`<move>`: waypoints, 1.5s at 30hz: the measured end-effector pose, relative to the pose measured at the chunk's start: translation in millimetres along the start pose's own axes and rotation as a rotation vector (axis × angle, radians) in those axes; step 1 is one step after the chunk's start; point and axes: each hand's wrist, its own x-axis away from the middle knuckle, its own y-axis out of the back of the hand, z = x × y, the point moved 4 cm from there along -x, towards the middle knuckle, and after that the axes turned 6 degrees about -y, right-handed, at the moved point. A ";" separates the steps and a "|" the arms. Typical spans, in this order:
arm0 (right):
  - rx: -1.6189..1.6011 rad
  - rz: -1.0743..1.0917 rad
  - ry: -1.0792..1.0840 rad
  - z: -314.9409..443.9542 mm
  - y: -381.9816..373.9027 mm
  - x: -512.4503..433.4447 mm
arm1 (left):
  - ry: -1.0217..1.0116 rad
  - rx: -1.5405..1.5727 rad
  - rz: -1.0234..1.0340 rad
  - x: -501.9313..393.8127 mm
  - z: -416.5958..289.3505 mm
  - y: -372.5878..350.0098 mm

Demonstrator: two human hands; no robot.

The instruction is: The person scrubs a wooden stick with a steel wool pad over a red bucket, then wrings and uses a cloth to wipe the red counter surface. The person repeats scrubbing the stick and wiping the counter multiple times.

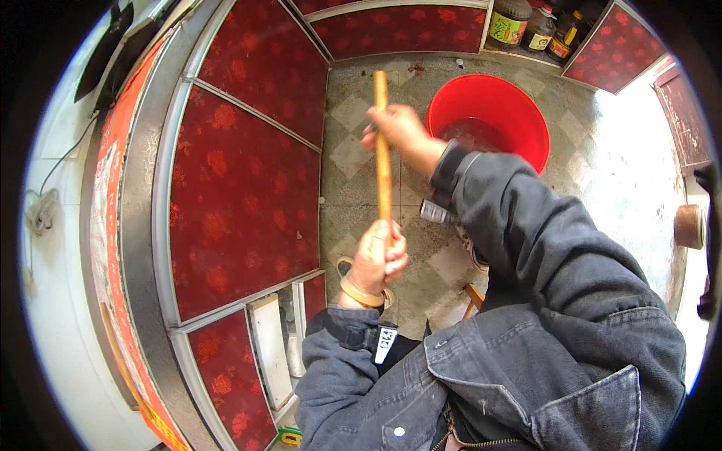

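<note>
A yellowish pole (383,169), likely wood or bamboo, runs nearly upright through the view. My left hand (375,256) is closed around its near part, a pale bangle on the wrist. Farther up, my right hand (397,129) grips the same pole, slightly blurred, with the pole's far end sticking out beyond the fingers. Whatever lies at the pole's near end is hidden by my left hand and sleeve. Just right of my right hand stands a red plastic bucket (488,104) on the tiled floor (352,186), with some liquid in its bottom.
Red flower-patterned cabinets (245,203) line the left side and the back. Several bottles (538,31) stand in an open cupboard with its door (615,45) swung out. A counter edge (141,225) rises at left. A wooden leg (474,299) shows near my body.
</note>
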 end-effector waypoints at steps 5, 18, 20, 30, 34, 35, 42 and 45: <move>-0.110 -0.276 -0.007 25.3 75.1 -47.2 | 0.079 -0.103 0.131 10.2 16.6 -7.1; -0.005 0.056 -0.129 -70.6 -62.6 94.7 | -0.142 -0.302 -0.178 -4.5 -11.2 37.2; 0.001 0.040 -0.095 -72.8 -60.3 96.3 | -0.123 -0.205 -0.116 -4.5 -9.3 33.2; -0.121 -0.125 -0.009 19.8 42.3 -23.4 | 0.089 -0.044 0.178 15.9 6.5 -3.3; -0.137 -0.136 0.025 27.1 58.2 -41.9 | 0.131 0.052 0.224 14.0 4.7 -2.5; -0.161 -0.185 0.031 21.4 48.9 -34.3 | 0.123 0.042 0.225 11.0 3.2 -1.5; -0.020 0.177 -0.197 -49.0 -64.1 84.4 | 0.008 0.204 0.004 -0.5 -15.2 26.5; 0.015 0.113 -0.075 -64.4 -70.1 107.7 | -0.022 0.207 0.070 -1.6 -17.3 28.8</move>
